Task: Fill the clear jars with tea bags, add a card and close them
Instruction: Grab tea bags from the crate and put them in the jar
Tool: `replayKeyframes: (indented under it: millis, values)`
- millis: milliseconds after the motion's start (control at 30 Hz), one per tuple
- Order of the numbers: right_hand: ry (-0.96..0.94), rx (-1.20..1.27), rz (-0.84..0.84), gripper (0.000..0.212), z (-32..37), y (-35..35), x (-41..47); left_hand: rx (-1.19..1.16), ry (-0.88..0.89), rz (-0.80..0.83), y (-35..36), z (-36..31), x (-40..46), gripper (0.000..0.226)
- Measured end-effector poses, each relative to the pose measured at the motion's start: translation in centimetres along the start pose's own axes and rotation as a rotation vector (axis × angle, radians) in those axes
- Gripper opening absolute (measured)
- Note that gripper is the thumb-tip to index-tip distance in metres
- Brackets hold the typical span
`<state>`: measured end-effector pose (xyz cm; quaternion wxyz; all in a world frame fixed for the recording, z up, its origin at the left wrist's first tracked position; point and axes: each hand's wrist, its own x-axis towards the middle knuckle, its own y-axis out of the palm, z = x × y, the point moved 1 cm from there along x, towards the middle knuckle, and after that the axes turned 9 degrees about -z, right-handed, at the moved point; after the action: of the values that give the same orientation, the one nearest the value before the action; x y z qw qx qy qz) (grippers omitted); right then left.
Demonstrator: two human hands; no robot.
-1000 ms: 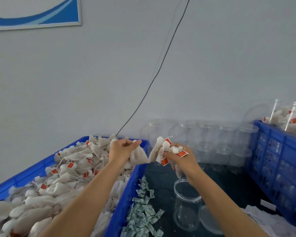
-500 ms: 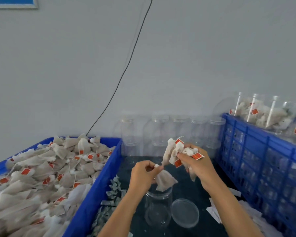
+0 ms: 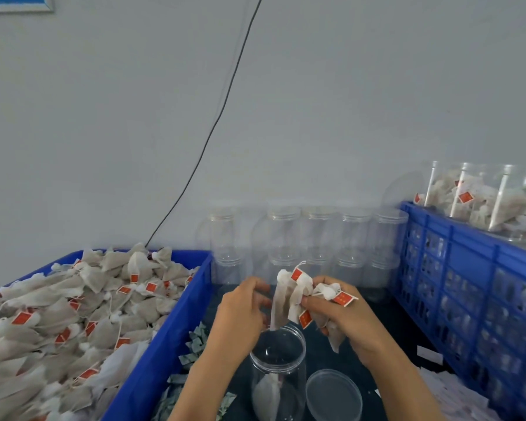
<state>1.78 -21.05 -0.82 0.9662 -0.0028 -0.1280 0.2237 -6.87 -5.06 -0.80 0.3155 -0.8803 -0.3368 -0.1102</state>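
Two hands (image 3: 289,311) gripping tea bags (image 3: 298,294) above open jar (image 3: 278,372), dark tabletop (image 3: 325,357), grey wall (image 3: 316,101)

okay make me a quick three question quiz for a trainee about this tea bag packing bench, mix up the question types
1. True or false: the open jar under the hands already holds at least one tea bag.
2. Which hand holds the bunch of tea bags? A) left hand B) right hand C) neither
3. Fill in: the loose lid lies on the bench to the ____ of the open jar.

Key: 1 true. 2 B; the left hand's fingers are at one hanging bag of that bunch, though its grip is hard to make out. 3 right.
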Motion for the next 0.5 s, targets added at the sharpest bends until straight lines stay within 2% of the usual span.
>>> replayKeyframes:
  millis: [100, 133, 200, 300, 400, 500]
  values:
    - [-0.014, 0.012, 0.03, 0.004, -0.4, 0.2, -0.1, -0.201, -0.046, -0.032, 0.4, -0.4, 0.1, 0.02]
    - [-0.011, 0.013, 0.035, 0.004, -0.6, 0.2, -0.1, -0.194, -0.024, -0.01, 0.7, -0.4, 0.2, 0.019]
    - [0.015, 0.026, 0.053, 0.005, -0.9, 0.2, -0.1, -0.11, 0.018, -0.023, 1.2, 0.1, 0.2, 0.004]
    - [0.055, 0.062, 0.03, 0.005, -1.2, 0.0, 0.3, -0.012, 0.013, -0.112, 1.5, 0.9, 0.3, 0.01]
    - [0.094, 0.059, -0.037, 0.012, -1.6, -0.3, 0.7, 0.069, 0.031, -0.055, 1.6, 1.2, 0.1, 0.021]
    - [0.122, 0.027, -0.06, 0.019, -1.8, -0.4, 0.6, 0.238, 0.086, 0.039, 1.5, 1.2, 0.0, 0.019]
